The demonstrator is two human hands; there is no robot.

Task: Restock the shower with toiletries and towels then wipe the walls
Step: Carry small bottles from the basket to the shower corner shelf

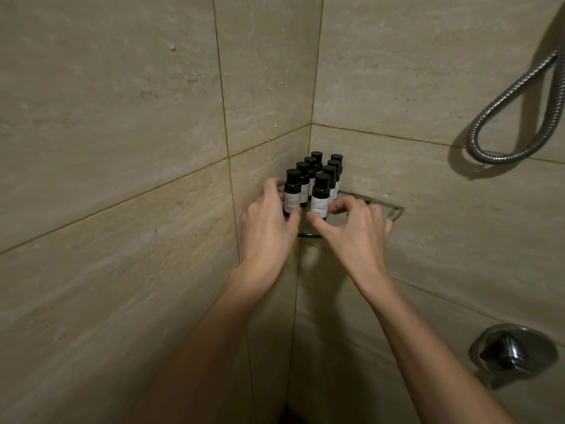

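From the head camera, the print on the bottles' white labels is too small to read, and the six rear bottles are mostly hidden behind the two in front, so little but their caps shows. The hose (501, 99) loops down the right wall and is cut off by the right edge. Part of the shelf (394, 211) lies under the hands, and its clear glass is hard to trace against the tile. Both forearms run out of the bottom of the picture. The bottles (318, 166) are small, dark and round, with black caps of nearly the same width and a pale label round the lower body. There are eight, all upright, in two rows of four that run from the shelf's front edge back into the corner where the two walls (122, 148) meet. The shelf is a glass corner piece fixed to both walls, and it holds only these bottles. The left hand (266, 228) grips the front left bottle (293, 191), fingers curled round its far side and thumb at its base. The right hand (357, 231) pinches the front right bottle (321, 194) low down between thumb and bent forefinger, the other fingers curled over the glass beside it. A metal handle (510, 353) sits low on the right wall, well apart from the shelf.
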